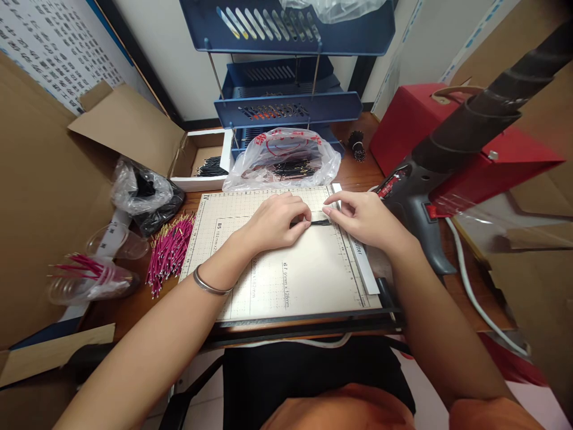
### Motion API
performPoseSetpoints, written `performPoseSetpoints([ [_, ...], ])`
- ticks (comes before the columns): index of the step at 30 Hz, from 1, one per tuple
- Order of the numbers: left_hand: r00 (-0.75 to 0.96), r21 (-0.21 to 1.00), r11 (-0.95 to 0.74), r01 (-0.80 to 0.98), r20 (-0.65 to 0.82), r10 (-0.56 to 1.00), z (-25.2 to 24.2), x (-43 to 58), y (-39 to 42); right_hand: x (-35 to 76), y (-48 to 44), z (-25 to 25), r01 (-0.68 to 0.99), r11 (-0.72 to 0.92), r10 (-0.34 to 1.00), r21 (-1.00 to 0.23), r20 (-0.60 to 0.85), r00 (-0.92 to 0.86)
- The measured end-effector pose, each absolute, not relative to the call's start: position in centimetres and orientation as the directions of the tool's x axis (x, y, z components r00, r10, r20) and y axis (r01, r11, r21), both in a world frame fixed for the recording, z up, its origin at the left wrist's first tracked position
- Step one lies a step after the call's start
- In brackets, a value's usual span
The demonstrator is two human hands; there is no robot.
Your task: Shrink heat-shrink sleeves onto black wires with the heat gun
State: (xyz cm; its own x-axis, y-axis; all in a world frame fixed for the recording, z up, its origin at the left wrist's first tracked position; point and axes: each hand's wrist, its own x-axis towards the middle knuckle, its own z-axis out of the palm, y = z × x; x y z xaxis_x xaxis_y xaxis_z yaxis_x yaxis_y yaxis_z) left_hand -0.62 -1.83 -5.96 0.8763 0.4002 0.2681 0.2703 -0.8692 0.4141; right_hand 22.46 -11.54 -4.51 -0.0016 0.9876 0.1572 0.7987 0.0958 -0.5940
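Note:
A short bundle of thin black wires lies across a cream paper cutter with printed grid lines. My left hand is closed on the bundle's left part, thumb and fingers pinched around it. At the bundle's right end, my right hand hovers near the cutter's white side strip. Its thumb and index finger are slightly apart, the thumb close to the wire ends; whether it touches them I cannot tell. The other right fingers curl underneath and are partly hidden.
Left of the cutter lie magenta wires and a plastic cup with more. Behind are an open bag of black wires, a white box and blue trays. A heat gun and red case stand right.

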Motion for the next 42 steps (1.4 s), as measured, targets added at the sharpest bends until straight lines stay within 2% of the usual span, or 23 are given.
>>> performPoseSetpoints([
  [32,0.856,0.382,-0.868,0.319,0.277,0.436,-6.3,-0.5,-1.7,22.4,-11.7,-4.4,0.794,0.096,0.988,-0.6,0.152,-0.004],
  [36,0.879,0.321,-0.882,0.346,0.218,0.424,-5.2,-0.5,-2.0,22.8,-11.6,-4.7,0.794,0.092,0.987,-0.601,0.162,0.009],
  [42,0.926,0.156,-0.922,0.355,0.079,0.37,-2.8,0.6,-2.6,23.2,-11.3,-5.0,0.783,0.077,0.987,-0.617,0.158,0.027],
])
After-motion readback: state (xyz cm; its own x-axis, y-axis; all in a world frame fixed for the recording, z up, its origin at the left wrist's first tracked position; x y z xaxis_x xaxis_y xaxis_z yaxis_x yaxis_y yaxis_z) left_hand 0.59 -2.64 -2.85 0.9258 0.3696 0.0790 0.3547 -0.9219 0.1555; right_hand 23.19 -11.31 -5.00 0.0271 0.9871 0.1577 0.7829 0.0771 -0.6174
